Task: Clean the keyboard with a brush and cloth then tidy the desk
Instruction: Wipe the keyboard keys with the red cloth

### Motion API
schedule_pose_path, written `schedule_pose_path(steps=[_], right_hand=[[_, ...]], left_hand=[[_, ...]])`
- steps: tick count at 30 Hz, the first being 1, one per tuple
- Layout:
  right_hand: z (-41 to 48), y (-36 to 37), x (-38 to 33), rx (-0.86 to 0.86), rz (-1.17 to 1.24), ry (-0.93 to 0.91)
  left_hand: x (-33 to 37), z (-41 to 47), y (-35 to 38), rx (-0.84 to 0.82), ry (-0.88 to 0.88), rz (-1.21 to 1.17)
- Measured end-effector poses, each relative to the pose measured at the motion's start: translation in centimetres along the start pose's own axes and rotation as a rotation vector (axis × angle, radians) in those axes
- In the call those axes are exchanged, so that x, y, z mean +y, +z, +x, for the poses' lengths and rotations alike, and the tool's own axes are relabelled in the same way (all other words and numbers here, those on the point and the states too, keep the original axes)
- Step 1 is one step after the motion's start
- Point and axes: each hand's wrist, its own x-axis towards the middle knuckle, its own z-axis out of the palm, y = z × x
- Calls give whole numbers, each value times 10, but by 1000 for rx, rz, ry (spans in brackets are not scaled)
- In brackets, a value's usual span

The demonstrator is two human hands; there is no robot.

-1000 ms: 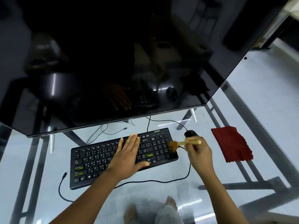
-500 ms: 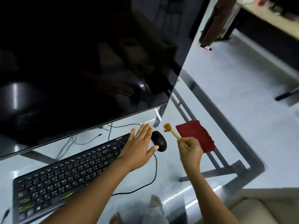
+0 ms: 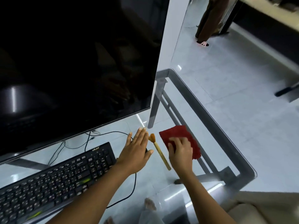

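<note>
The black keyboard lies on the glass desk at the lower left. A small wooden brush lies loose on the glass between my hands, bristles pointing away from me. To its right is the red cloth. My right hand lies on the cloth with its fingers bent onto the fabric. My left hand hovers flat with straight fingers over the black mouse, which it almost wholly hides.
A big dark monitor fills the upper left. Cables run behind the keyboard and a mouse cord loops toward me. The desk's rounded glass corner is at right. A person's legs stand across the floor.
My right hand has set the brush down on the glass and moved right onto the red cloth. My left hand left the keyboard and moved right over the mouse. The view swung right.
</note>
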Motion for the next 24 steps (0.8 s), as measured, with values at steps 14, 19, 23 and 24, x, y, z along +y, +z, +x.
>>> schedule_pose_path(steps=[14, 19, 23, 24], right_hand=[[48, -8, -20, -221, 30, 33], [19, -40, -109, -232, 265, -174], [-20, -26, -163, -244, 269, -367], [-30, -16, -171, -248, 255, -422]], left_hand=[[-49, -66, 3, 46, -203, -101], [-85, -109, -4, 87, -268, -92], [-120, -151, -11, 98, -298, -147], [-129, -162, -13, 90, -312, -142]])
